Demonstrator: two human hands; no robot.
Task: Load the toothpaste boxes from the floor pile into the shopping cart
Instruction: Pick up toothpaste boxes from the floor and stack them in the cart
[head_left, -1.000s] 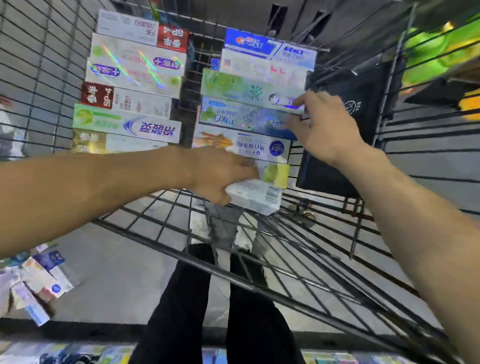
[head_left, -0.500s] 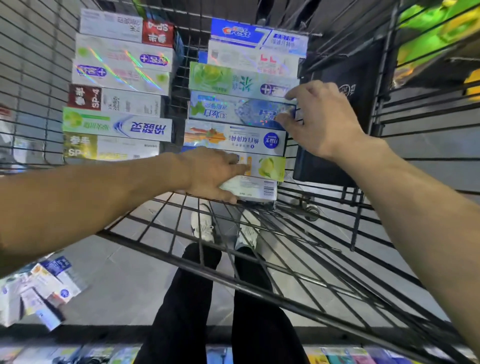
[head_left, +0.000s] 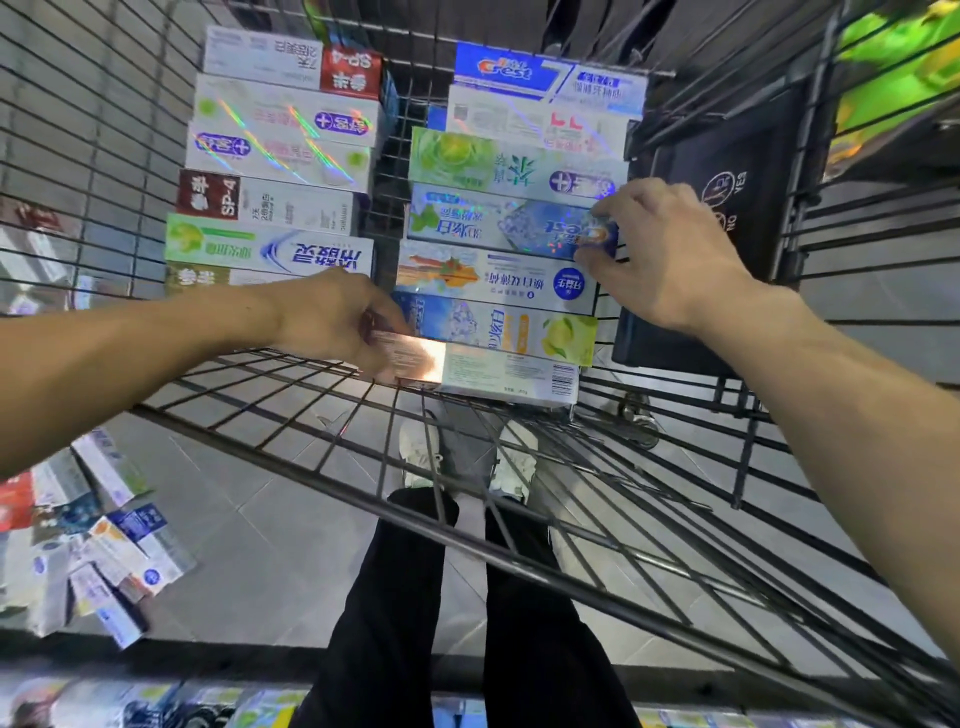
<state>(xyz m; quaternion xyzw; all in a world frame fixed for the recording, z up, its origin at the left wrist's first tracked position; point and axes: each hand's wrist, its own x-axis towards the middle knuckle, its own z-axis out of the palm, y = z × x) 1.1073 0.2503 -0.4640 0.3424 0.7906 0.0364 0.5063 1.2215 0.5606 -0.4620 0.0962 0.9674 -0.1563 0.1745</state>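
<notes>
Two rows of toothpaste boxes lie flat on the wire floor of the shopping cart (head_left: 291, 415). The left row (head_left: 275, 208) holds several boxes, and so does the right row (head_left: 509, 218). My left hand (head_left: 337, 322) grips the left end of the nearest white box (head_left: 504, 376) at the front of the right row. My right hand (head_left: 660, 254) touches the right ends of the blue boxes in that row with curled fingertips. The floor pile of boxes (head_left: 98, 540) lies at the lower left, outside the cart.
A dark bag (head_left: 727, 218) stands in the cart right of the rows. Grey wire cart sides rise left and right. My legs in black trousers and white shoes (head_left: 467, 462) show through the cart floor. More boxes line the bottom edge.
My left hand has lowered the white box from a tilted position to flat against the front of the right row. My right hand slid down the row's right ends.
</notes>
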